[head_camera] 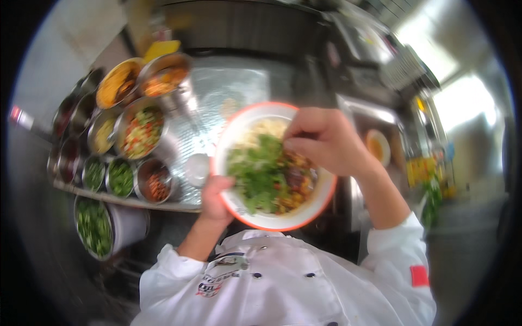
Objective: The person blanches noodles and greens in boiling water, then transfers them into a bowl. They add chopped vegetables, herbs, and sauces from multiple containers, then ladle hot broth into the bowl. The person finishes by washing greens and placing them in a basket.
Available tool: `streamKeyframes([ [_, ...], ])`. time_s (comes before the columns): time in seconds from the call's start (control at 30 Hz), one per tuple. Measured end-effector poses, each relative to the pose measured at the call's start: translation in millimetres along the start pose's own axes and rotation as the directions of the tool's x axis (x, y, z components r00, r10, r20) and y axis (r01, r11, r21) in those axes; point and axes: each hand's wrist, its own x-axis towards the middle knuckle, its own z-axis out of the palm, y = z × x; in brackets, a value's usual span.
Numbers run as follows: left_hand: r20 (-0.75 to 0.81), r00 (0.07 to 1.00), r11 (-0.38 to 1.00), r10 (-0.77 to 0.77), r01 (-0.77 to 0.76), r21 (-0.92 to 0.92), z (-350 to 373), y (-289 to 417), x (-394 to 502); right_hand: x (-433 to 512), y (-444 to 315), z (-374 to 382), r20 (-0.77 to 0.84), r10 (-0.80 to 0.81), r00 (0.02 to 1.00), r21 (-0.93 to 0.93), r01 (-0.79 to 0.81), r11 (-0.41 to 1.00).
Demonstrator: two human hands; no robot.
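A white bowl with an orange rim is held at its left side by my left hand, thumb over the edge. Inside it, chopped green herbs cover the left and middle. A browned, chopped topping with dark red bits fills the right side, and pale pieces, blurred, lie towards the back. My right hand is over the bowl's upper right, thumb and fingers pinched together close above the food. Whether anything is between those fingertips is hidden.
Left of the bowl, a metal counter carries several steel containers, including mixed diced vegetables, chopped greens and reddish-brown bits. A white tub of cut greens is below its front edge. An oval dish with orange contents is at right.
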Motion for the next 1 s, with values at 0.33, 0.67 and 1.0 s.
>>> streamKeyframes([
  [0.33, -0.152, 0.986, 0.992, 0.067, -0.049, 0.119, 110.5, -74.3, 61.7, -176.8, 139.4, -274.0, -0.792, 0.188, 0.581, 0.081, -0.205, 0.975],
  [0.67, -0.138, 0.972, 0.958, 0.191, -0.154, 0.244, 224.3, -112.7, 147.9, -288.7, 205.5, -367.8, -0.811, -0.077, 0.58, -0.508, -0.633, 0.585],
  [1.0, -0.209, 0.967, 0.957, 0.149, -0.088, 0.275, 304.6, -171.4, 225.6, -324.4, 166.2, -303.7, -0.619, 0.46, 0.636, -0.112, -0.652, 0.75],
])
